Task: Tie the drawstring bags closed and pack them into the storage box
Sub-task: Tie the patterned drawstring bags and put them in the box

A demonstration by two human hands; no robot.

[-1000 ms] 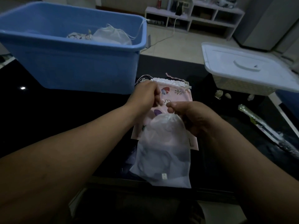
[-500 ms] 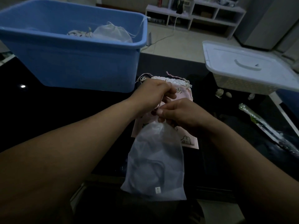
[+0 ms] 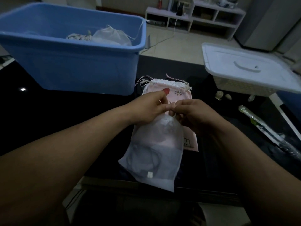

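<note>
Bag: white bag (image 3: 156, 154), translucent soft fabric, rectangular, neck gathered, small tag near bottom.
Position: neck at both hands, body runs near from them, overlapping pink bag (image 3: 179, 93) on black table (image 3: 48, 111).
Left grip: left hand (image 3: 151, 110) curled, pinching neck.
Right grip: right hand (image 3: 193, 113) curled, pinching neck.
Box: blue plastic box (image 3: 73, 66), far left.

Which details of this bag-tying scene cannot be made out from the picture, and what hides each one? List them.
Head view, dim light.
Cord and any knot on the white bag: covered by the fingers of the left hand and right hand at its neck.
Its contents: only vague shapes through the fabric.
Bag count in the blue box: its near wall hides all but two tops.
Most of the pink bag: under the white bag.
</note>
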